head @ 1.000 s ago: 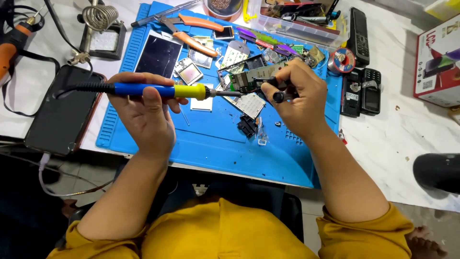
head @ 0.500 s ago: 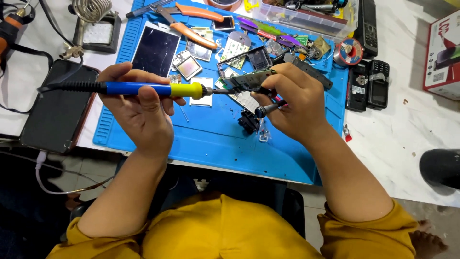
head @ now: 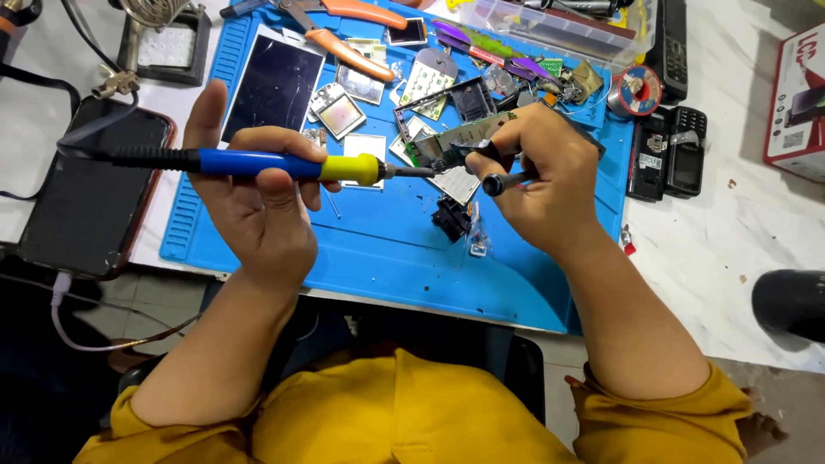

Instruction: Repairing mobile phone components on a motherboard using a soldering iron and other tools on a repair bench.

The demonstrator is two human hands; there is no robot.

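Soldering iron [head: 258,163] gripped in left hand [head: 258,202]; tip brought nearer circuit board [head: 451,142] (pinched, w/ small tool, in right hand [head: 546,185]) vs. 1 s ago; contact imminent.

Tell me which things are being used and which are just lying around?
In use:
left hand holding the soldering iron
right hand holding the green circuit board

Lying about:
orange pliers
white phone screen
black tablet
two keypad phones
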